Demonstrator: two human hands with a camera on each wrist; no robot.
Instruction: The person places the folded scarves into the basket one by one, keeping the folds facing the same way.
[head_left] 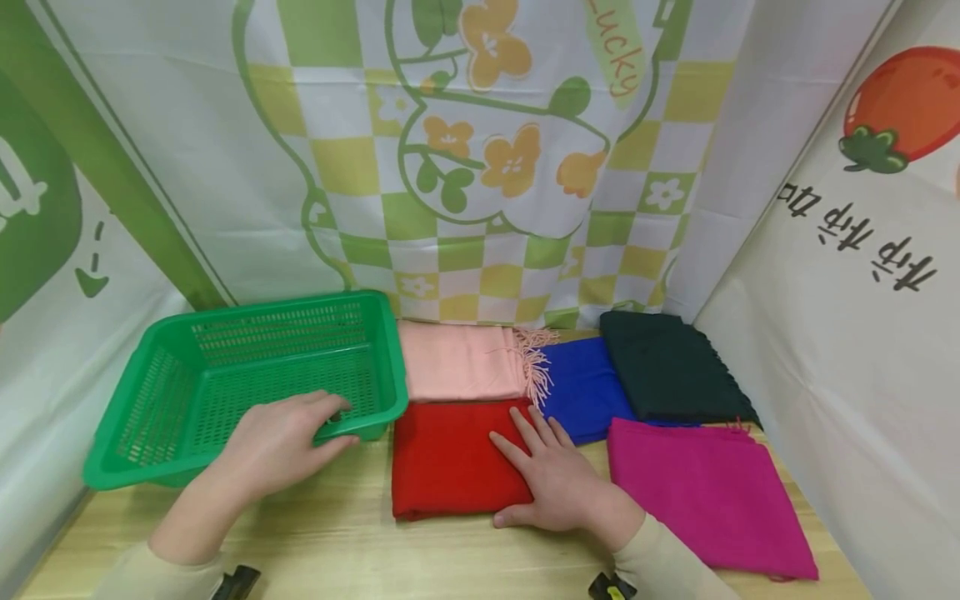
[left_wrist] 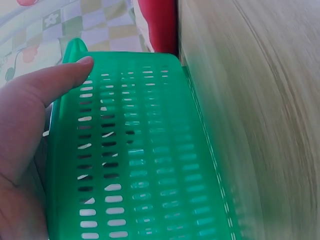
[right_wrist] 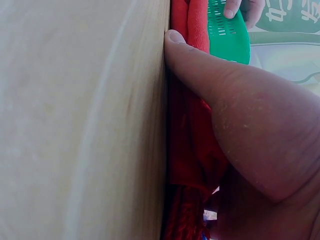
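Here, at the far left of the wooden table [head_left: 360,542], a green perforated plastic basket [head_left: 225,367] is sitting tilted, its near right corner just beside a folded red scarf [head_left: 450,462]. The left hand [head_left: 273,442] is gripping the basket's near rim, with the fingers curling over the edge into the inside and the thumb [left_wrist: 70,72] lying along the outer wall, as the left wrist view is showing.

To the right of the basket, the red scarf is lying flat at the near middle of the table. The right hand [head_left: 558,479] is resting palm down on the scarf's right near corner, fingers straight and slightly spread, pointing away toward the far left. The thumb [right_wrist: 185,47] is pressing at the scarf's near edge where cloth meets wood; the fingers are lying on top of the fabric, not closing round it.

Behind the red scarf a folded pink scarf [head_left: 461,358] with a fringe is lying against the basket's right wall. Further right, a blue scarf [head_left: 585,387] is partly showing under a dark green scarf [head_left: 667,367] at the far right. In front of those, a magenta scarf [head_left: 705,492] is lying at the near right, just beside the right hand's wrist.
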